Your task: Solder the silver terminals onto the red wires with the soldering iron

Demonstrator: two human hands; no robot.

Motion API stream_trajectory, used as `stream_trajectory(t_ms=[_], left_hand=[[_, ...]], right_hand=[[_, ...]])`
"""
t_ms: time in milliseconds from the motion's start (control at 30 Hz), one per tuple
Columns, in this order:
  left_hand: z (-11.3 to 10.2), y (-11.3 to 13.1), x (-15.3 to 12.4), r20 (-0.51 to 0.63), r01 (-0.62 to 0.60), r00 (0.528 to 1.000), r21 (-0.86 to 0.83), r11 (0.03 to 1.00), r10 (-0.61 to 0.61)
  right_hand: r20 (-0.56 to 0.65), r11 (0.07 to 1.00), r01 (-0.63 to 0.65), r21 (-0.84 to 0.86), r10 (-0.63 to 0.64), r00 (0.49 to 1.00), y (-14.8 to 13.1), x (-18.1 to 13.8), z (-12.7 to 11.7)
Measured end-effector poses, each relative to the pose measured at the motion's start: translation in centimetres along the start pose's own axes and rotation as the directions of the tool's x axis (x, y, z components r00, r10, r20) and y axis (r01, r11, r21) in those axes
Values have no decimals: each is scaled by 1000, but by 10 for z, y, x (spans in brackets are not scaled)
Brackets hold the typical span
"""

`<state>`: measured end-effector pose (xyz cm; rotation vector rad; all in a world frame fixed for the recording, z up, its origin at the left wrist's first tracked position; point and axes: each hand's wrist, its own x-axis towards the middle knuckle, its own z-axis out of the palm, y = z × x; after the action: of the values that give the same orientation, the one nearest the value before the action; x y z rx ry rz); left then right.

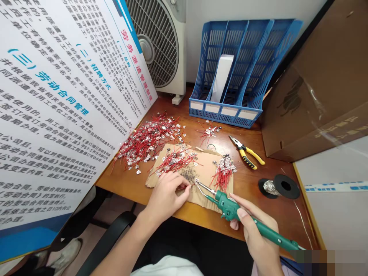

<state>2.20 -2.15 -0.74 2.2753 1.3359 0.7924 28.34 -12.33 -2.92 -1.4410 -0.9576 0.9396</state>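
My right hand (258, 226) is wrapped round a green soldering iron (230, 207) with a thin curved feed tube beside its metal tip. The tip meets a small silvery metal tab (196, 180) over the cardboard (205, 168), beside a dark scorched patch. Just left of the tip, my left hand (171, 191) is closed in a pinch; a bit of red wire shows at its fingers, mostly hidden. On the cardboard lie two bunches of red wires with metal tabs, a left bunch (178, 159) and a right bunch (224, 172).
A large heap of tabbed red wires (152, 134) lies back left, with a smaller cluster (211, 131) behind. Yellow-and-black pliers (246, 152) and a solder spool (278, 186) lie right. Around stand a blue file rack (227, 109), fan (156, 42), printed board (71, 96) and brown box (316, 84).
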Motion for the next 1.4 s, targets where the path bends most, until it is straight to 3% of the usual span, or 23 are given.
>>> stream_trajectory(t_ms=[267, 533, 633, 833, 1000, 1233, 1400], left_hand=[[-25, -5, 16, 73, -73, 995, 90, 993, 67], [12, 19, -6, -95, 72, 993, 56, 996, -66], [19, 20, -7, -129, 100, 988, 91, 991, -88], [15, 19, -1, -85, 97, 992, 109, 989, -88], [13, 16, 2, -91, 103, 992, 119, 988, -92], [7, 11, 1, -72, 105, 992, 74, 992, -100], [6, 8, 2, -67, 101, 993, 72, 992, -96]], right_hand=[[-31, 993, -46, 107, 50, 998, 2, 2, 0], [-86, 936, -164, 311, 200, 976, -1, 0, -1], [-73, 938, -141, 317, 172, 982, 1, 1, -4], [-65, 935, -171, 310, 200, 978, 3, -1, -6], [-38, 945, -114, 307, 131, 991, 4, 3, -8], [-81, 936, -180, 302, 213, 974, -3, -3, -3], [-39, 953, -97, 287, 113, 993, 0, 6, -9]])
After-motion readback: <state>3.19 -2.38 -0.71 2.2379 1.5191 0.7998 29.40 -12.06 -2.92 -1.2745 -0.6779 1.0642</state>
